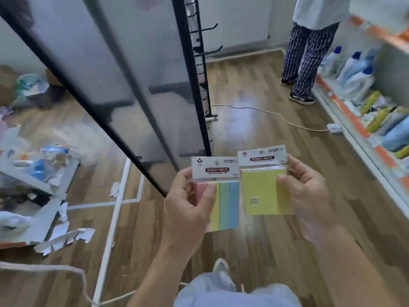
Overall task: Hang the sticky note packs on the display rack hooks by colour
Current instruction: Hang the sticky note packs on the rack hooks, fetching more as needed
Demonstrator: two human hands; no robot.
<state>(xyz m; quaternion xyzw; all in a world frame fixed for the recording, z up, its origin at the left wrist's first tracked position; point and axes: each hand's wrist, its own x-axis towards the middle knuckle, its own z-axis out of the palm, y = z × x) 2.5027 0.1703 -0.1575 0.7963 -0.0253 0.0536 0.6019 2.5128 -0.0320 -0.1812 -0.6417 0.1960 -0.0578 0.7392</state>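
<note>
My left hand [188,209] grips a multicolour sticky note pack [223,202] with pink, yellow, green and blue strips, thumb across its lower left. My right hand [309,193] grips a plain yellow sticky note pack [261,191] by its right edge. Both packs are upright, side by side, each with a white "STICKY NOTE" header card. The black display rack [194,69] stands ahead, seen edge-on, with bare black hooks [208,28] sticking out to the right. Its translucent panel fills the upper left.
Another person [307,52] in striped trousers stands at the far right by an orange-edged shelf [354,120] of bottles and packets. A white cable [276,114] and a power strip [335,127] lie on the wooden floor. Torn cardboard and packaging [42,185] clutter the left.
</note>
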